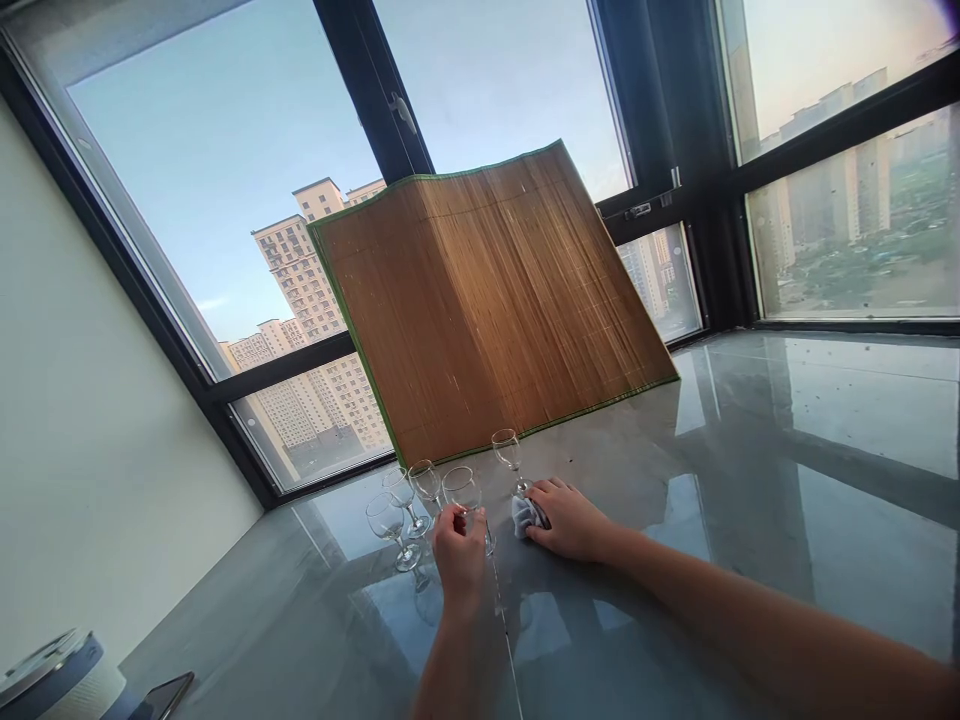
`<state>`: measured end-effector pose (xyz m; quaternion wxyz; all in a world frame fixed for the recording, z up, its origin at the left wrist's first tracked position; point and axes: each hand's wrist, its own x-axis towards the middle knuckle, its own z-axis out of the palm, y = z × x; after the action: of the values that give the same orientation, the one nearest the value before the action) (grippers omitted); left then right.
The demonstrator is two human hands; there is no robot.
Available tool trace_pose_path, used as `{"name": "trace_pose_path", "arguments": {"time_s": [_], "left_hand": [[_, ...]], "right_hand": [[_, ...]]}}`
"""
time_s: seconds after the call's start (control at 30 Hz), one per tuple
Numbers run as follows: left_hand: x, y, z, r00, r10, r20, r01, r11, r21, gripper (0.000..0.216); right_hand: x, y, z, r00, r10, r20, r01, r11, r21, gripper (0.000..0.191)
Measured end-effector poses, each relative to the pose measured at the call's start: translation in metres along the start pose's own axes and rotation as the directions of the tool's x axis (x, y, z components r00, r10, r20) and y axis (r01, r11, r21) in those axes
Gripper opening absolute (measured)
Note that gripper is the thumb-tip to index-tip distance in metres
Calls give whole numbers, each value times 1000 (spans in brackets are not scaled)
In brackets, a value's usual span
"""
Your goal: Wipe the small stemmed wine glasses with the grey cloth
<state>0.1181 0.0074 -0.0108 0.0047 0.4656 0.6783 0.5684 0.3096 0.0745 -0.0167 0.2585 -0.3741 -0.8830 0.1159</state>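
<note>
Several small stemmed wine glasses stand on a glossy grey table (750, 480). My left hand (459, 552) is closed around the stem of one glass (461, 490). Three more glasses (405, 497) cluster just to its left. A single glass (508, 452) stands apart, just beyond my right hand (570, 518). That hand rests on the table, its fingers closed on a small crumpled light cloth (525, 514).
A bamboo mat (487, 300) with a green edge leans upright against the window behind the glasses. A phone (163, 695) and a round white and grey container (52, 680) sit at the near left corner. Large windows show tower blocks outside.
</note>
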Motion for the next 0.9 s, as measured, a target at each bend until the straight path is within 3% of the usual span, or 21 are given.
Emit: {"name": "trace_pose_path", "arguments": {"time_s": [0.4,0.53,0.67,0.77,0.9], "left_hand": [[0,-4,1,999,18,-30,-18,1000,20,21],[1,-6,2,999,15,-52,-13,1000,23,19],[1,-7,2,1000,10,-18,-10,1000,23,18],[-1,-5,2,1000,3,18,-3,1000,16,17],[-2,-3,2,1000,4,15,-4,1000,28,14]], "right_hand": [[0,-4,-4,978,161,-131,-185,962,-199,56],[2,-3,-1,982,142,-128,-162,974,-160,67],[2,-3,-1,989,132,-64,-139,984,-107,62],[1,-4,-1,986,135,-100,-146,983,-108,58],[0,-3,1,987,134,-93,-143,984,-103,66]]}}
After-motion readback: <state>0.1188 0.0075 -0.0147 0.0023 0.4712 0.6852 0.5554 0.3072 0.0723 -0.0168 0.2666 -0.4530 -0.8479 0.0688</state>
